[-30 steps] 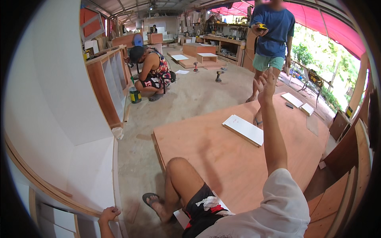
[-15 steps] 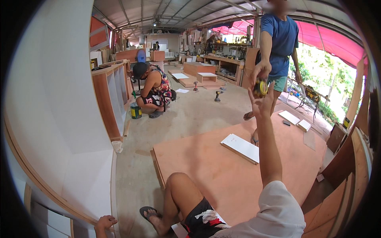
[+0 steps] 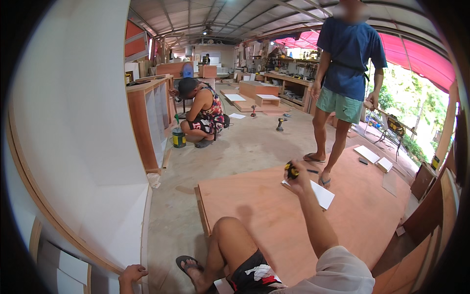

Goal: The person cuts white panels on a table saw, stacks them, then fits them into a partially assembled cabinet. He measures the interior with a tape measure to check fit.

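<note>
A yellow-and-black tape measure (image 3: 292,171) shows in the right hand (image 3: 298,177), raised over a reddish-brown plywood sheet (image 3: 274,225). Just behind the tape measure on that sheet lies a white board (image 3: 320,194); two smaller white panels (image 3: 372,157) lie toward the sheet's far right corner. At the sheet's far edge stands a person in a dark blue T-shirt (image 3: 350,56) and mint-green shorts (image 3: 338,105). The wearer's shorts (image 3: 257,277), at the sheet's near edge, are black with white and red patterning, the sleeve (image 3: 338,272) pale grey. Left of the sheet, across grey concrete floor (image 3: 245,147), a crouching person wears a red-patterned top (image 3: 215,110) beside a green-and-yellow can (image 3: 178,138) and an orange-brown cabinet (image 3: 147,117). The left hand (image 3: 131,274) touches a white curved panel (image 3: 73,122) edged in tan wood. A red awning (image 3: 416,54) hangs beyond the sheet.
</note>
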A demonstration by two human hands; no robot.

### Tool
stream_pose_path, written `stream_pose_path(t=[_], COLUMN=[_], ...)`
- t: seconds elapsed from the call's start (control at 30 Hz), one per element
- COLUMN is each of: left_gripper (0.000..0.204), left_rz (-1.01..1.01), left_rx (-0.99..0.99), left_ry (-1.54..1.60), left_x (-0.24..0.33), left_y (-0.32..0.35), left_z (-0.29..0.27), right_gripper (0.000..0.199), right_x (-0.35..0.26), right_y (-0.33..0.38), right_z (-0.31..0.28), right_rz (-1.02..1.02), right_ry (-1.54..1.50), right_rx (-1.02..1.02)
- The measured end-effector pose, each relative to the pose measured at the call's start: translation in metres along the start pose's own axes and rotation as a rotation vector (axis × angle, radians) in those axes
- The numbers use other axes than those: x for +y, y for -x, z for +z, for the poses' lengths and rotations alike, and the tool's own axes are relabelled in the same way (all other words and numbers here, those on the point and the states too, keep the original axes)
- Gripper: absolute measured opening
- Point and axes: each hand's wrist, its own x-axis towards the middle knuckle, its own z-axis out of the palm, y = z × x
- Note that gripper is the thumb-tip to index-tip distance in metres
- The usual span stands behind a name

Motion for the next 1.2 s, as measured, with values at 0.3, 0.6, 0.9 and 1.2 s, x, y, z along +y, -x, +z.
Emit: stream_pose_path(t=[0.3,0.6,0.9,1.2], left_gripper=[0.061,0.071,0.107,0.072], left_rz=[0.063,0.170,0.280,0.063], left_rx=[0.022,0.108,0.269,0.564], left_ry=[-0.010,0.290,1.129,1.615], left_x=[0.016,0.089,0.149,0.175], left_y=[0.040,0.115,0.226,0.318], left_z=[-0.003,-0.007,0.019,0.053], right_gripper=[0.048,0.058,0.051,0.048], right_x=[0.131,0.234,0.300,0.309], right_y=[0.072,0.185,0.301,0.377], right_z=[0.113,0.241,0.278,0.281], right_rz=[0.206,-0.212,-0.218,0.087], right_ry=[0.503,1.036,0.634,0.361], right_rx=[-0.392,-1.776,-2.416,-2.506])
